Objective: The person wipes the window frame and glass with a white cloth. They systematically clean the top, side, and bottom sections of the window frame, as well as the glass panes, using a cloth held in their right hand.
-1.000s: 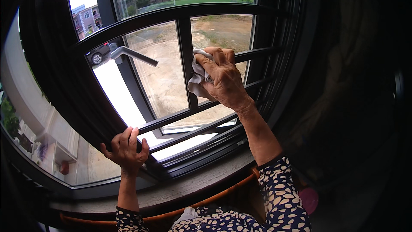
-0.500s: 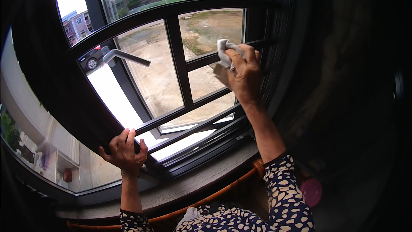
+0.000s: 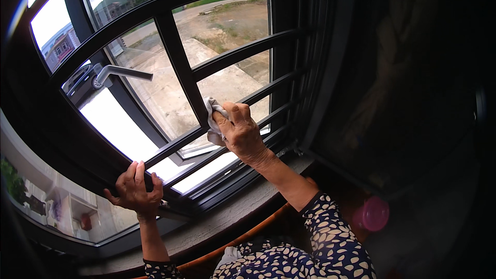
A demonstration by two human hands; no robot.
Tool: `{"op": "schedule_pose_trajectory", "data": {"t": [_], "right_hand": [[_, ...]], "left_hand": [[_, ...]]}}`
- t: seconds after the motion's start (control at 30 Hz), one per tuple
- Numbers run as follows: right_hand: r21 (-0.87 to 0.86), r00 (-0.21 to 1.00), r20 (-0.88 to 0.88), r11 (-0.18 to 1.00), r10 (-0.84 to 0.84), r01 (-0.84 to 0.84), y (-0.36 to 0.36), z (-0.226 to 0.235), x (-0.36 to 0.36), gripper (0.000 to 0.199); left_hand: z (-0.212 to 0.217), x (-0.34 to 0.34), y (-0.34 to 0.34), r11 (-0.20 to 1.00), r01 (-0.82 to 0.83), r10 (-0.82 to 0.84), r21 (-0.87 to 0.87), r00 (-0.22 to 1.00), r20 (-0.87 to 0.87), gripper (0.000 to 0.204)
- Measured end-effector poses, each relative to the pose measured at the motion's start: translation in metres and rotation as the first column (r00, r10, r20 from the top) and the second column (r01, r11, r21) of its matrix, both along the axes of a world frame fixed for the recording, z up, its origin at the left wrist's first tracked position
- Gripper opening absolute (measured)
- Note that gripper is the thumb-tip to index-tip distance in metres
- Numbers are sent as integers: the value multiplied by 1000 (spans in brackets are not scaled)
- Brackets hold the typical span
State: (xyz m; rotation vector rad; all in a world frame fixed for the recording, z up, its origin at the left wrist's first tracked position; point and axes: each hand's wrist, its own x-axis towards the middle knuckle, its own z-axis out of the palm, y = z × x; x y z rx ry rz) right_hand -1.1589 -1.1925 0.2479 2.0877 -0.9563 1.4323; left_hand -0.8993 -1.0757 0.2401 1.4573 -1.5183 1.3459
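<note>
My right hand (image 3: 247, 137) is closed around a crumpled whitish cloth (image 3: 211, 104). It holds the cloth against the dark window bars, where an upright bar (image 3: 178, 59) meets a lower crossbar (image 3: 181, 141). My left hand (image 3: 137, 190) rests at the lower left of the dark window frame (image 3: 77, 144), fingers stretched upward and thumb apart, with nothing seen in it. Beyond the bars, a grey window handle (image 3: 126, 72) juts from the swung-out sash.
A rough grey sill (image 3: 232, 201) runs below the window, with a curved orange-brown rail (image 3: 243, 236) nearer me. A pink round container (image 3: 373, 213) stands at lower right. Outside are a dark car (image 3: 81, 83) and bare ground (image 3: 227, 23).
My right hand has moved left and down with the cloth, from the bars' right side to the upright bar. My left hand stays on the frame. The view has shifted somewhat.
</note>
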Motion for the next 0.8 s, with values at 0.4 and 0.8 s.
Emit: {"op": "schedule_pose_trajectory", "data": {"t": [0.4,0.8], "right_hand": [[-58,963,63,962,-263,267,-41,-11,-88,44],[-442,765,229,635,-603,633,-72,133,-166,41]], "left_hand": [[2,1,3,1000,-11,11,5,999,50,26],[3,2,5,999,-40,40,11,998,38,26]]}}
